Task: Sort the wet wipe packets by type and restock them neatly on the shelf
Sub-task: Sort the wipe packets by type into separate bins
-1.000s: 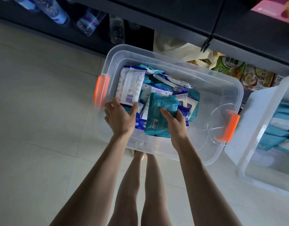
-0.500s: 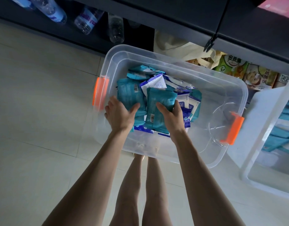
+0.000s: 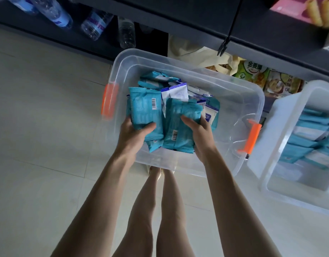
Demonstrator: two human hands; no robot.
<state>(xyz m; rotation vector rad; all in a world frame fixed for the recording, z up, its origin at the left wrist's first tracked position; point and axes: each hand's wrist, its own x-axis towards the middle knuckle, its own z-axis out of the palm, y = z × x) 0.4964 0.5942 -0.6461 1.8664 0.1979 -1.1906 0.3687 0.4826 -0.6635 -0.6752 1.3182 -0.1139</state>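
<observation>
A clear plastic bin (image 3: 239,93) with orange handles stands on the floor, holding several teal and white-blue wet wipe packets. My left hand (image 3: 134,134) grips a teal packet (image 3: 145,106) by its lower end, thumb across the front. My right hand (image 3: 199,132) grips another teal packet (image 3: 178,125) beside it, barcode facing up. Both packets are held just above the pile. White-and-blue packets (image 3: 175,91) lie behind them in the bin.
A second clear bin (image 3: 271,145) at the right holds rows of teal packets (image 3: 304,143). A dark shelf unit (image 3: 197,21) runs along the top, with water bottles (image 3: 95,23) at the left and snack packs (image 3: 254,73) on the low shelf. Pale floor tiles lie at left.
The white-blue packet in my left hand a second ago is gone; that hand now holds a teal packet. Both hands have drawn their teal packets together, side by side.
</observation>
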